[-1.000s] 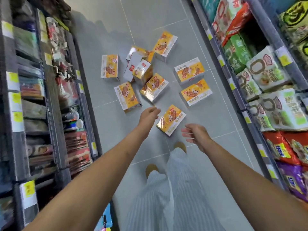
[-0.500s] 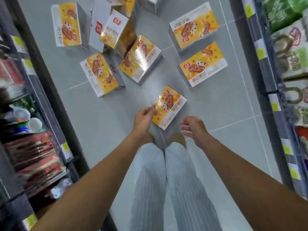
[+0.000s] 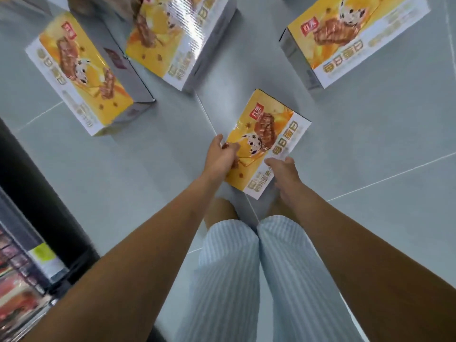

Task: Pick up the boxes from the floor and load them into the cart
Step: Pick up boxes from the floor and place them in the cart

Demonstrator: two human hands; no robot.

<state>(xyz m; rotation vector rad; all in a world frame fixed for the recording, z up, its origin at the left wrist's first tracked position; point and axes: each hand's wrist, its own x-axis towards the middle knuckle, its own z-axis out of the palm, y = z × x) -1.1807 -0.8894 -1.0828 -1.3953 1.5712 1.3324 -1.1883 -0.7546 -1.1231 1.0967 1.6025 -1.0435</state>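
Head view, looking straight down over the person's striped trousers (image 3: 229,280) to a grey tiled floor (image 3: 370,149). The nearest box (image 3: 269,144), yellow and white with a printed snack picture, sits directly ahead of the knees, printed face up and turned at an angle; whether its underside is clear of the floor cannot be determined. The left hand (image 3: 220,156) grips the box's left edge, thumb on the printed face and fingers wrapped over the side. The right hand (image 3: 283,171) is against the near right edge, thumb laid on the top face; its fingers are hidden, so a closed grip cannot be confirmed. Three like boxes lie beyond, apart from it: left box (image 3: 79,72), middle box (image 3: 177,38), right box (image 3: 352,38). Stocked shelving (image 3: 22,280) borders the left edge.
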